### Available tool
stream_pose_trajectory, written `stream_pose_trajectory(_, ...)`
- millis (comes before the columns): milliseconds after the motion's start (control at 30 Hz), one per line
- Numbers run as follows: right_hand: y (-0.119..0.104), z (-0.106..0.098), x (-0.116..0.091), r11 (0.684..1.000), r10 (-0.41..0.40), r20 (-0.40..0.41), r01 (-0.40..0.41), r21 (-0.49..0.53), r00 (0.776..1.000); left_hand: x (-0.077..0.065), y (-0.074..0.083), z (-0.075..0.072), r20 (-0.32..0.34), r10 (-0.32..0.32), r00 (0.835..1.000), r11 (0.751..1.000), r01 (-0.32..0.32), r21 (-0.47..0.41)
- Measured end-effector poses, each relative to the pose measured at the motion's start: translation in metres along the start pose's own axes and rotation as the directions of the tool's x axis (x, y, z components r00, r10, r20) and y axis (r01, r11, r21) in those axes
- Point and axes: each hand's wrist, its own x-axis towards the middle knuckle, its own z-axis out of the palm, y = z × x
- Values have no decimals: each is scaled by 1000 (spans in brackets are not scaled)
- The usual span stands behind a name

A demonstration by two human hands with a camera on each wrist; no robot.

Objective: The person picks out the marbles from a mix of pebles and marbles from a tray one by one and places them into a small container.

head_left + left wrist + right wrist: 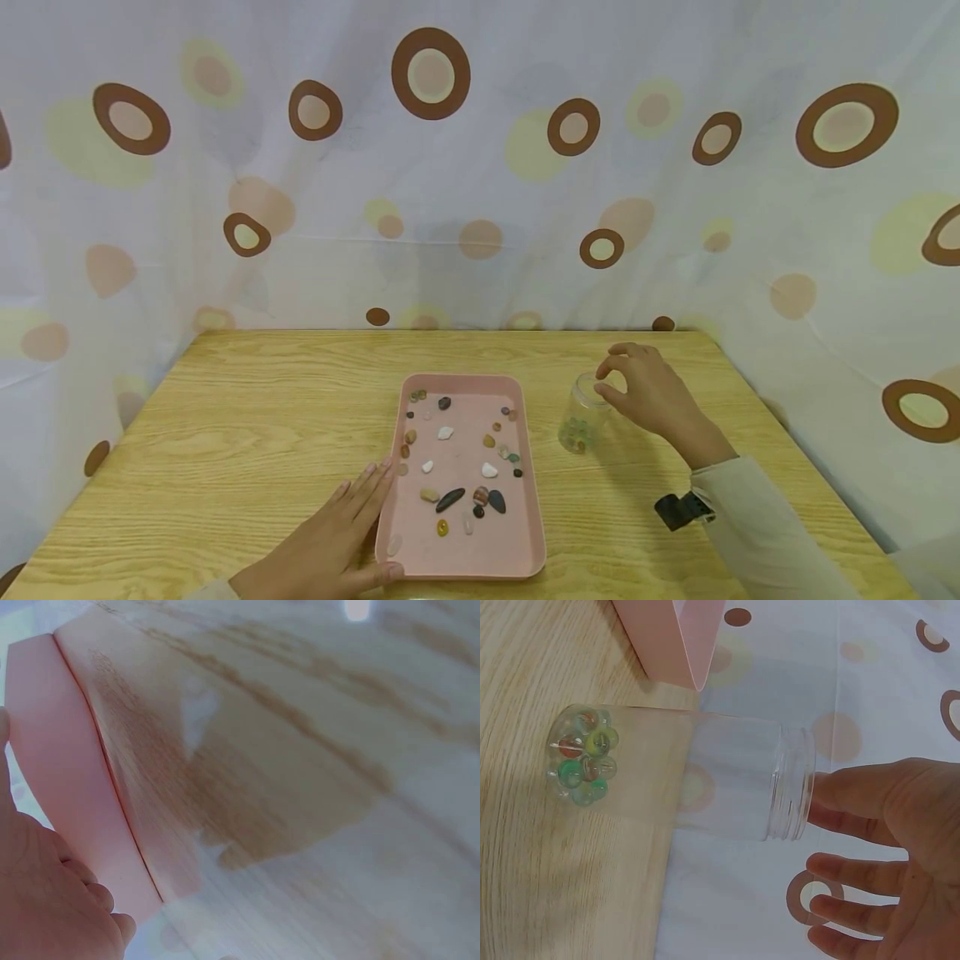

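A clear, open-topped jar [585,408] stands upright on the table, right of a pink tray [457,565]. Several glass marbles [589,761] lie at its bottom. My right hand [648,392] is at the jar's mouth, thumb and index finger by the rim and the other fingers spread apart; nothing shows between them. My left hand [337,533] rests against the tray's left side with fairly straight fingers, its thumb at the near left corner. Scattered in the tray are several small stones, among them a white stone [489,470] and a dark oblong stone [451,500].
The wooden table [247,417] reaches back to a hanging sheet [480,167] with brown and yellow round shapes, which also runs along both sides. A dark band [681,510] is on the right wrist.
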Motion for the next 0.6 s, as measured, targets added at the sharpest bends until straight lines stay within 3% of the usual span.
stream_pose_trajectory(300, -4, 3, 6, 1000, -30, -16, 30, -2, 999, 0, 0, 0, -4, 1, 1000, 1000, -1, 6)
stream_pose_trajectory(600, -41, 9, 32, 993, -118, -38, 118, 7, 992, 0, -1, 2, 0, -6, 1000, 1000, 6, 1)
